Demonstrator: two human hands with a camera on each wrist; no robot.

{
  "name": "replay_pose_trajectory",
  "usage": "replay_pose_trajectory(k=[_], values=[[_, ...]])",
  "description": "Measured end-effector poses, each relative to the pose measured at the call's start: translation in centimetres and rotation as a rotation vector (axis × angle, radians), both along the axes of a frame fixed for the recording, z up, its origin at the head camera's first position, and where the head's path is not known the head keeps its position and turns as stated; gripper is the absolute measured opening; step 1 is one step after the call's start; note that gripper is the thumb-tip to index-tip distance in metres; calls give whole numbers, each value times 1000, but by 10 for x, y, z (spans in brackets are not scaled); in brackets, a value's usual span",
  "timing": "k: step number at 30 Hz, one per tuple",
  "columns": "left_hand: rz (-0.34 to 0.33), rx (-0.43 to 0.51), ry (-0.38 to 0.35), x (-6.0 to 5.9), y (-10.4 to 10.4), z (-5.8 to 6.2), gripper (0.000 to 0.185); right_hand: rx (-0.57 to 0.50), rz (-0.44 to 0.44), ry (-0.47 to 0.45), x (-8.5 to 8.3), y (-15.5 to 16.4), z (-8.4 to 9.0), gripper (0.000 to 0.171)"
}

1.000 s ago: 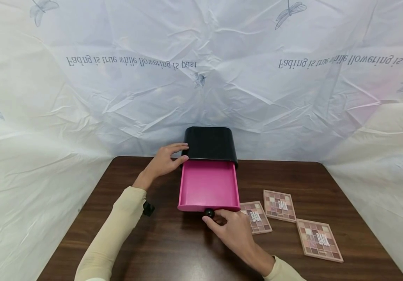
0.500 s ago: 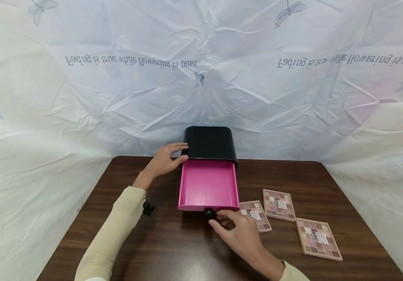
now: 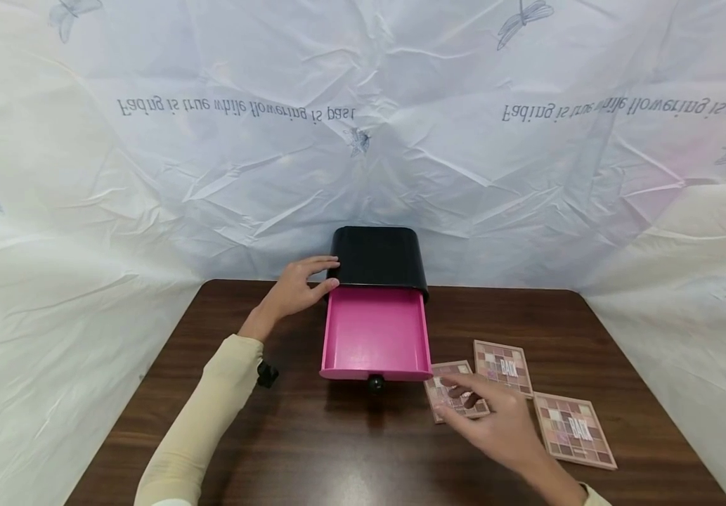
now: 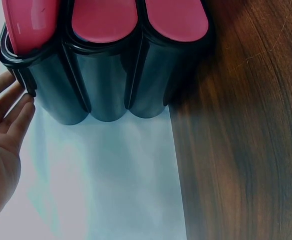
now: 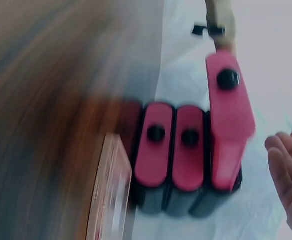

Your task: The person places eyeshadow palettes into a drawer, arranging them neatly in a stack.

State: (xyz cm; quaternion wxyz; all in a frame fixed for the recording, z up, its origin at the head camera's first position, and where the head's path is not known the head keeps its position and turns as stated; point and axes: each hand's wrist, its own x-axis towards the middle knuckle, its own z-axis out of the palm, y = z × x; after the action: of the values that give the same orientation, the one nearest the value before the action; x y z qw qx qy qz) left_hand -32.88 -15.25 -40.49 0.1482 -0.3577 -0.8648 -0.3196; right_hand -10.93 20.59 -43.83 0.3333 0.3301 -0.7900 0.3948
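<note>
While the left hand (image 3: 292,292) braces the black drawer box (image 3: 378,258) with straight fingers so it stays put, the pink drawer (image 3: 375,336) sits open and the right hand (image 3: 495,422) hovers empty, fingers relaxed, over the nearest palette (image 3: 454,391).

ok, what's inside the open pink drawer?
Nothing visible: the pink drawer shows a bare pink floor. Its rear edge runs under the black case, so that strip is hidden.

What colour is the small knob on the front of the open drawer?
The knob is black, on the pink drawer. The head view shows it best.
</note>
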Motion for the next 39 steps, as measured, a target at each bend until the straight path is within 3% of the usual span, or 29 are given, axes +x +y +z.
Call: replay_pose_trajectory(k=[6, 10, 20, 27, 31, 39], values=[[-4, -3, -10, 0, 0, -1, 49, 23, 15, 58, -1, 42, -4, 44], [-6, -5, -7, -1, -1, -2, 51, 100, -81, 29, 3, 70, -3, 52], [-1, -10, 0, -2, 0, -1, 51, 248, -298, -158, 16, 135, -5, 75], [-3, -1, 9, -2, 1, -2, 47, 279, -406, -370, 24, 170, -15, 81], [-6, -5, 15, -3, 3, -3, 46, 324, -413, -461, 26, 190, -22, 86], [-4, 3, -36, -2, 0, -2, 49, 376, -358, -542, 22, 220, -36, 92]])
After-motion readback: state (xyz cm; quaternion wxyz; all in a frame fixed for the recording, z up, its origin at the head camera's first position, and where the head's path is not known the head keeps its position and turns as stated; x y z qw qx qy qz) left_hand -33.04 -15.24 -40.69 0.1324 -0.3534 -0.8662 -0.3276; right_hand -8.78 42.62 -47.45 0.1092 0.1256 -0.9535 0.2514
